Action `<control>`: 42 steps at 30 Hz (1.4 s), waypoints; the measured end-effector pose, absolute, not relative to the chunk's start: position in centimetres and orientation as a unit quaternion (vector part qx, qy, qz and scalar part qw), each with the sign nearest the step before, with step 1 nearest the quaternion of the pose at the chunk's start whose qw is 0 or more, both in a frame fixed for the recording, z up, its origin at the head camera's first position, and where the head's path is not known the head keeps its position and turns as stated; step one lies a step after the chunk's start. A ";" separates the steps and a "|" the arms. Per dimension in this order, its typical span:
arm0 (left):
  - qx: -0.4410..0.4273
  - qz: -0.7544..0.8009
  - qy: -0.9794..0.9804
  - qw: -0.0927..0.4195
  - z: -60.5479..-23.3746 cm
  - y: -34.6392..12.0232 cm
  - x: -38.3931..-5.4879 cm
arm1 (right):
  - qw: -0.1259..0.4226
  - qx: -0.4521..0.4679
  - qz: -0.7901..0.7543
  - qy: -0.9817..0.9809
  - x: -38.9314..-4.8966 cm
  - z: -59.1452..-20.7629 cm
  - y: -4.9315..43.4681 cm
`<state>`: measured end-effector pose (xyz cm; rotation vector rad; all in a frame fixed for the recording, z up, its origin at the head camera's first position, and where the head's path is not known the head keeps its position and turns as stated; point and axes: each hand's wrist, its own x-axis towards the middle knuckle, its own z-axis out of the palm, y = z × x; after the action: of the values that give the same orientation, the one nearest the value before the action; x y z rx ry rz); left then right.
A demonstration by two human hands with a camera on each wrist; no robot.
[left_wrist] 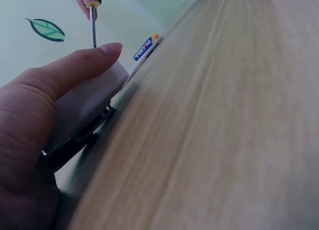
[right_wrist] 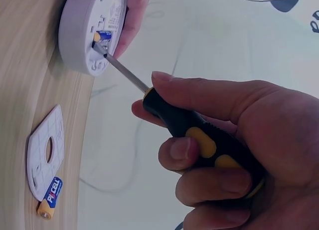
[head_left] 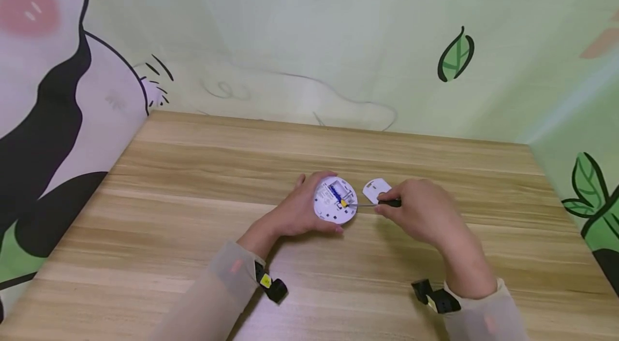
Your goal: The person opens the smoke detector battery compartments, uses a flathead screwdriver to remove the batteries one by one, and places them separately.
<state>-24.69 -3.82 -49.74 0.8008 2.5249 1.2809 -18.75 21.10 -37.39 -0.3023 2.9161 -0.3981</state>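
A round white device [head_left: 325, 208] with a battery compartment is tilted up on the table, its thumb side and far rim gripped by my left hand [head_left: 300, 213]. Inside the compartment sits a blue battery [right_wrist: 104, 36] with a yellow end. My right hand [head_left: 427, 211] holds a screwdriver [right_wrist: 179, 122] by its black and yellow handle, fingers wrapped around it. The metal shaft reaches into the compartment, its tip right at the battery's yellow end. In the left wrist view, my thumb [left_wrist: 75, 70] lies along the device's edge.
Just right of the device, partly behind my right hand, lies a flat white plate [head_left: 374, 186] with an oval hole. A loose blue and yellow battery [right_wrist: 52, 196] lies against that plate. The wooden table [head_left: 203, 158] ends at a printed wall [head_left: 290, 35] at the back.
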 end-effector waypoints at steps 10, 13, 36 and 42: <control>0.268 0.441 0.851 0.097 -50.0 -3.6 -24.6 | 0.056 -0.105 -0.110 0.987 -17.9 -37.1 20.0; 0.271 0.440 0.851 0.096 -50.0 -3.6 -24.5 | 0.041 -0.103 -0.108 0.988 -17.6 -37.1 19.6; 0.273 0.444 0.848 0.094 -49.8 -3.9 -24.8 | 0.107 -0.075 -0.097 0.987 -17.3 -37.3 18.8; 0.258 0.444 0.852 0.101 -49.7 -3.9 -24.7 | 0.126 -0.109 -0.110 0.980 -17.7 -37.7 19.5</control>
<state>-24.68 -3.87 -49.67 0.7630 2.5170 1.3130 -17.66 19.54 -37.69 -0.3173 2.8543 -0.3207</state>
